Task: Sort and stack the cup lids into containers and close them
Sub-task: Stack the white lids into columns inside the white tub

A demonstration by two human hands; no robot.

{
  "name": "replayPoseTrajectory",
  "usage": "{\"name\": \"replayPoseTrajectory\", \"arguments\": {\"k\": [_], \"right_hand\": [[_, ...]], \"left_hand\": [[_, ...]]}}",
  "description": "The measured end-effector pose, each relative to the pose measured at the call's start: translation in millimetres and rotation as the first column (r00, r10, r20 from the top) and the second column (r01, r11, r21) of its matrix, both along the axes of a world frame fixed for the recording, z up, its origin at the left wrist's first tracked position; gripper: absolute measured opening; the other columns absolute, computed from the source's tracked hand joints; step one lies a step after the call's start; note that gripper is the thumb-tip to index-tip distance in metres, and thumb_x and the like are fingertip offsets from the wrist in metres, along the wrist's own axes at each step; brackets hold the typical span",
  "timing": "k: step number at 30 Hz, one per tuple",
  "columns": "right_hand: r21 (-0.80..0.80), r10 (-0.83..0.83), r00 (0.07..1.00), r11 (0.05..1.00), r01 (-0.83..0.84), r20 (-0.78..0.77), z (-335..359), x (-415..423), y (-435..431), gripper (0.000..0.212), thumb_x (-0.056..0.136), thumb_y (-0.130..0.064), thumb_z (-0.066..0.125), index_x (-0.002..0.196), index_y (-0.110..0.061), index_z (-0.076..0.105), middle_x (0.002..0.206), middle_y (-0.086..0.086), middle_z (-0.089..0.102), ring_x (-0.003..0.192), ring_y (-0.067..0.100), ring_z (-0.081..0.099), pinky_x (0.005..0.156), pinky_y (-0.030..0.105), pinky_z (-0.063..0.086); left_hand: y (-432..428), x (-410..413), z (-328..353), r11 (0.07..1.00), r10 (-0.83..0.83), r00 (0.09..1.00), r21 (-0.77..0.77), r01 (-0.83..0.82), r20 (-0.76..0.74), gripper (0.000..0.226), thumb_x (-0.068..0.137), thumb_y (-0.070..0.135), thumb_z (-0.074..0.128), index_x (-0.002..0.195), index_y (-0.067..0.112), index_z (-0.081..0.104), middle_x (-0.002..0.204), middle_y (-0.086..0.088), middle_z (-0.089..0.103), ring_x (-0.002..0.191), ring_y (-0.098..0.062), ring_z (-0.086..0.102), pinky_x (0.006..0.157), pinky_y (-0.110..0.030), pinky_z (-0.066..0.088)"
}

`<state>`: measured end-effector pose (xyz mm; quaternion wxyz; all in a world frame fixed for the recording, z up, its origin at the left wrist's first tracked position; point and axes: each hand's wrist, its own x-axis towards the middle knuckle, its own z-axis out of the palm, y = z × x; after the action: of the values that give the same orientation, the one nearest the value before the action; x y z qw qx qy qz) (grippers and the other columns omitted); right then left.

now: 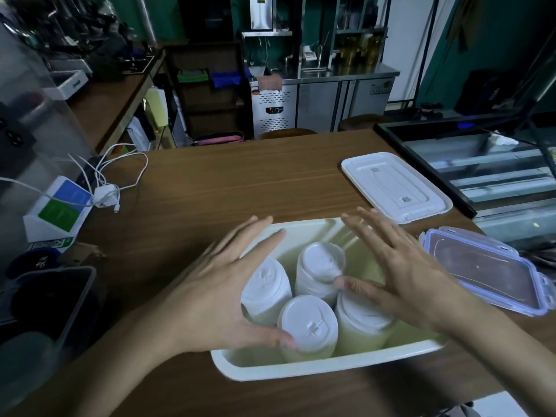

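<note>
- Cup lids are standing in four white stacks inside a cream rectangular container, which is sitting on the wooden table.
- The left hand is spreading flat and wide open over the left side of the container; its thumb is touching the side of the nearest stack, and its fingers are lying over the top of the left stack. It is not closing around anything.
- The right hand is also spreading wide open over the right side of the container. Its thumb is pointing toward the far stack, and the palm is covering part of the right stack. It is gripping nothing.
- Beyond the right hand's fingertips, a white container cover is lying flat on the table.
- Just to the outer side of the right hand, a clear cover with purple clips is lying on the table.
- Well beyond the left hand, a white charger with cables is resting near a small blue and green card stand.
</note>
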<state>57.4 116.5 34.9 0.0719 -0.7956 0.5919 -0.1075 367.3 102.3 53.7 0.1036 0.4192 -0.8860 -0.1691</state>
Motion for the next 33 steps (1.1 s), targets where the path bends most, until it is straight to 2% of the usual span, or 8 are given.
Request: {"name": "replayPoseTrajectory", "arguments": {"k": [4,7,11,18,26,28,30,33], "right_hand": [[0.024,-0.030,0.998,0.999,0.028,0.062,3.6,5.1,-5.7,0.099,0.081,-0.092,0.035,0.162,-0.043,0.005,0.172,-0.015,0.000,0.156,-0.001,-0.009,0.118,0.019,-0.001],[0.027,-0.015,0.997,1.000,0.012,0.082,5.2,6.3,-15.5,0.100,0.081,-0.090,0.039,0.163,-0.041,0.008,0.171,-0.016,0.002,0.155,-0.003,-0.008,0.114,0.011,-0.006],[0.037,-0.008,0.995,0.999,0.004,0.103,7.5,10.1,-37.8,0.101,0.078,-0.087,0.041,0.163,-0.040,0.012,0.170,-0.018,0.007,0.155,-0.002,-0.001,0.112,0.009,-0.006],[0.047,0.032,0.991,0.998,-0.038,0.128,3.3,5.3,-104.5,0.096,0.083,-0.083,0.045,0.162,-0.038,0.015,0.170,-0.015,0.013,0.157,0.005,0.005,0.123,0.027,0.009],[0.012,0.076,0.991,0.997,-0.078,0.113,0.8,1.2,-175.1,0.081,0.095,-0.062,0.057,0.161,-0.024,0.028,0.169,-0.002,0.022,0.157,0.018,0.016,0.128,0.036,0.015],[0.016,0.074,0.967,0.997,-0.080,0.243,5.3,-1.0,-182.1,0.068,0.096,-0.051,0.065,0.154,-0.025,0.040,0.159,-0.004,0.039,0.146,0.019,0.037,0.120,0.039,0.033],[-0.016,0.079,0.920,0.997,-0.079,0.384,10.3,-6.8,-184.6,0.054,0.096,-0.040,0.069,0.144,-0.025,0.051,0.145,-0.007,0.053,0.121,0.017,0.056,0.102,0.032,0.043],[-0.072,0.109,0.897,0.994,-0.087,0.429,15.9,-26.7,-180.6,0.047,0.096,-0.033,0.069,0.140,-0.025,0.055,0.135,-0.010,0.056,0.105,0.011,0.055,0.094,0.028,0.044]], "left_hand": [[-7.4,3.6,-12.9,0.995,0.102,0.995,0.014,-0.102,-0.007,0.124,0.067,0.107,0.031,0.165,0.042,-0.008,0.168,0.028,-0.022,0.151,0.010,-0.024,0.130,-0.032,0.004],[-13.3,3.7,-15.4,0.994,0.111,0.994,-0.018,-0.111,0.003,0.122,0.070,0.106,0.025,0.165,0.039,-0.010,0.170,0.023,-0.019,0.152,0.008,-0.022,0.131,-0.031,0.003],[-29.8,7.4,-18.7,0.990,0.138,0.990,-0.023,-0.138,-0.024,0.114,0.077,0.098,0.032,0.166,0.037,-0.004,0.172,0.024,-0.011,0.154,0.009,-0.017,0.128,-0.027,0.004],[-83.2,4.5,-22.2,0.975,0.220,0.973,0.000,-0.220,-0.067,0.100,0.083,0.086,0.042,0.167,0.037,0.015,0.171,0.024,0.006,0.155,0.009,-0.001,0.127,-0.027,0.011],[-135.2,-2.9,-16.3,0.949,0.315,0.948,-0.020,-0.316,-0.035,0.078,0.097,0.048,0.067,0.163,0.034,0.029,0.170,0.020,0.019,0.156,-0.001,0.015,0.126,-0.030,0.020],[-143.1,-3.3,-13.2,0.933,0.359,0.933,-0.014,-0.359,-0.029,0.080,0.094,0.048,0.071,0.163,0.035,0.030,0.169,0.020,0.023,0.155,-0.004,0.022,0.125,-0.034,0.025],[-146.7,-8.2,-8.0,0.921,0.387,0.921,-0.027,-0.388,-0.043,0.081,0.090,0.055,0.071,0.160,0.038,0.034,0.166,0.021,0.027,0.152,-0.005,0.028,0.123,-0.038,0.031],[-143.0,-36.0,6.1,0.926,0.357,0.926,-0.086,-0.368,-0.123,0.069,0.088,0.056,0.071,0.151,0.039,0.047,0.158,0.022,0.036,0.146,-0.005,0.037,0.119,-0.036,0.035]]}}
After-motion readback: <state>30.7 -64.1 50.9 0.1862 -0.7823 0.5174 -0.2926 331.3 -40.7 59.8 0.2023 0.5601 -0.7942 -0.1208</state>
